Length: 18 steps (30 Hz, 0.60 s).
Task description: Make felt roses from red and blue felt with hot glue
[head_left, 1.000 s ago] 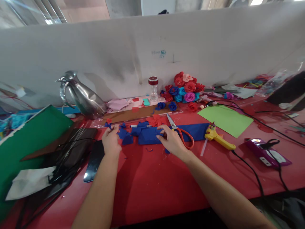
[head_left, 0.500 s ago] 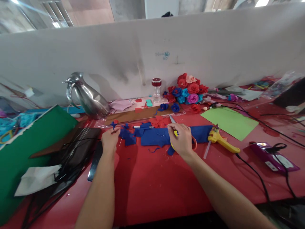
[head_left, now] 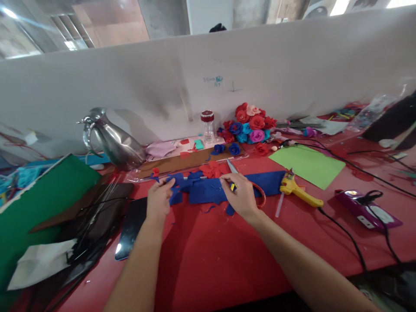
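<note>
My left hand (head_left: 159, 199) pinches a small blue paper piece (head_left: 175, 178) at its fingertips, above other blue cut pieces on the red table. My right hand (head_left: 240, 195) is closed around scissors (head_left: 232, 166); their blade points away from me, and an orange-red handle loop shows beside the palm. Beneath that hand lies a long strip of blue paper (head_left: 203, 193), partly hidden by it. Red paper pieces (head_left: 212, 169) lie just beyond the strip. Two blue paper flowers (head_left: 234, 149) rest behind, by the brown strip.
A yellow glue gun (head_left: 299, 190) lies at the strip's right end, near a light green sheet (head_left: 308, 164) and a purple power strip (head_left: 370, 210). Left stand a steel jug (head_left: 113, 141) and a phone (head_left: 131, 227). A paper flower bunch (head_left: 251, 123) and glass jar (head_left: 208, 128) are behind.
My left hand has moved slightly right and now has a blue paper piece at its fingertips. The right hand keeps the scissors. The view has shifted a little.
</note>
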### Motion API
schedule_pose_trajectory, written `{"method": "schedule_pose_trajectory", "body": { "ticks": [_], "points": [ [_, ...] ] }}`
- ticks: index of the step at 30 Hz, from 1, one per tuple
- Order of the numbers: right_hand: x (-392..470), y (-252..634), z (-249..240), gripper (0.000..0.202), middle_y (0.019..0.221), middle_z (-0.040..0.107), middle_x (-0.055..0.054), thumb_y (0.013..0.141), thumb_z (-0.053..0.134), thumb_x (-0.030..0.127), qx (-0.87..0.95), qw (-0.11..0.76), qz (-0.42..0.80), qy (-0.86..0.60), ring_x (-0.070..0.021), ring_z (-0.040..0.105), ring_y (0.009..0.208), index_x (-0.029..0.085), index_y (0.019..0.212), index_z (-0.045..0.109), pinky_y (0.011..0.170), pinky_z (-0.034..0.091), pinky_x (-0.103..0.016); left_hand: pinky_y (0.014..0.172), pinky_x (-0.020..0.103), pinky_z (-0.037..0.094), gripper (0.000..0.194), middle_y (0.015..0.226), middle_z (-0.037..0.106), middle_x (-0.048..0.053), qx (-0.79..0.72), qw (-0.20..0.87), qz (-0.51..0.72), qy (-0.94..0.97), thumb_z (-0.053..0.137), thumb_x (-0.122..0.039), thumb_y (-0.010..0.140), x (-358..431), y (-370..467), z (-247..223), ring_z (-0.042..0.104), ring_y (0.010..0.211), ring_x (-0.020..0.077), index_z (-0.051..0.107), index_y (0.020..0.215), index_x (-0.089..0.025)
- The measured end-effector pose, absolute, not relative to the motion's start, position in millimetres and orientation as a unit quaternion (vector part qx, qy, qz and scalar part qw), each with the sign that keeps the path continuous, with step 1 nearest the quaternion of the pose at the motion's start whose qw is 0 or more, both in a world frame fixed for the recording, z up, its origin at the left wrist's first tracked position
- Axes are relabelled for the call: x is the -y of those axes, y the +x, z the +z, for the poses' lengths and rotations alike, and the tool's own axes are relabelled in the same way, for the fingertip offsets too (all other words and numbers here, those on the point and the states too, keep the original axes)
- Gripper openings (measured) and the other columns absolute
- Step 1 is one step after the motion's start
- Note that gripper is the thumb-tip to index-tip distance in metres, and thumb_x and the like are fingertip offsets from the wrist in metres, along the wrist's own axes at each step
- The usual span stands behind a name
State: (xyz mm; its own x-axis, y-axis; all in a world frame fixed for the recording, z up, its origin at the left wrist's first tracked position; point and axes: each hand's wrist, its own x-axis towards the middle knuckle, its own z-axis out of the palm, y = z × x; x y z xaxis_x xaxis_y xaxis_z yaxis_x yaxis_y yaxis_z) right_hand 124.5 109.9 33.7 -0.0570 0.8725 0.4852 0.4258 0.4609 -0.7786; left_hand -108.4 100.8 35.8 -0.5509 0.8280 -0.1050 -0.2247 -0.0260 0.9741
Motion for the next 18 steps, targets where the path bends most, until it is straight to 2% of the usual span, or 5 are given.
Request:
{"method": "schedule_pose_trajectory", "body": {
  "ticks": [3, 7, 9, 13, 18],
  "points": [
    [-107, 117, 29, 0.017, 0.091, 0.071, -0.006, 0.083, 0.060, 0.031, 0.641, 0.484, 0.406, -0.435, -0.0182, 0.065, 0.080, 0.020, 0.095, 0.065, 0.077, 0.051, -0.032, 0.041, 0.020, 0.022, 0.033, 0.042, 0.032, -0.014, -0.509, 0.522, 0.638, 0.249, 0.084, -0.022, 0.048, -94, -76, 40, 0.022, 0.035, 0.0019, 0.058, 0.068, -0.018],
    [-103, 106, 21, 0.040, 0.104, 0.069, -0.007, 0.072, 0.073, 0.033, 0.592, 0.429, 0.534, -0.425, -0.0156, 0.065, 0.083, 0.020, 0.108, 0.061, 0.074, 0.054, -0.029, 0.041, 0.019, 0.023, 0.039, 0.043, 0.035, -0.014, -0.488, 0.578, 0.617, 0.217, 0.086, -0.021, 0.046, -83, -44, 42, 0.023, 0.035, 0.0007, 0.055, 0.069, -0.019],
    [-103, 103, 18, 0.031, 0.099, 0.069, -0.005, 0.072, 0.072, 0.033, 0.585, 0.435, 0.539, -0.422, -0.0149, 0.064, 0.082, 0.020, 0.099, 0.063, 0.074, 0.053, -0.028, 0.042, 0.019, 0.025, 0.041, 0.043, 0.037, -0.014, -0.495, 0.591, 0.600, 0.212, 0.087, -0.022, 0.045, -77, -34, 42, 0.027, 0.036, 0.0017, 0.056, 0.071, -0.019],
    [-106, 105, 18, 0.012, 0.069, 0.062, 0.003, 0.075, 0.065, 0.031, 0.561, 0.454, 0.553, -0.417, -0.0124, 0.058, 0.065, 0.021, 0.075, 0.058, 0.064, 0.050, -0.025, 0.041, 0.020, 0.018, 0.037, 0.038, 0.031, -0.014, -0.493, 0.613, 0.572, 0.230, 0.087, -0.026, 0.049, -72, -27, 41, 0.020, 0.036, 0.0022, 0.058, 0.071, -0.019],
    [-110, 111, 24, 0.010, 0.061, 0.056, 0.006, 0.072, 0.064, 0.028, 0.543, 0.425, 0.603, -0.401, -0.0099, 0.053, 0.055, 0.021, 0.073, 0.057, 0.057, 0.045, -0.023, 0.043, 0.021, 0.023, 0.035, 0.043, 0.039, -0.012, -0.509, 0.581, 0.574, 0.272, 0.087, -0.027, 0.050, -73, -28, 45, 0.027, 0.039, 0.0031, 0.067, 0.077, -0.017]
  ]
}}
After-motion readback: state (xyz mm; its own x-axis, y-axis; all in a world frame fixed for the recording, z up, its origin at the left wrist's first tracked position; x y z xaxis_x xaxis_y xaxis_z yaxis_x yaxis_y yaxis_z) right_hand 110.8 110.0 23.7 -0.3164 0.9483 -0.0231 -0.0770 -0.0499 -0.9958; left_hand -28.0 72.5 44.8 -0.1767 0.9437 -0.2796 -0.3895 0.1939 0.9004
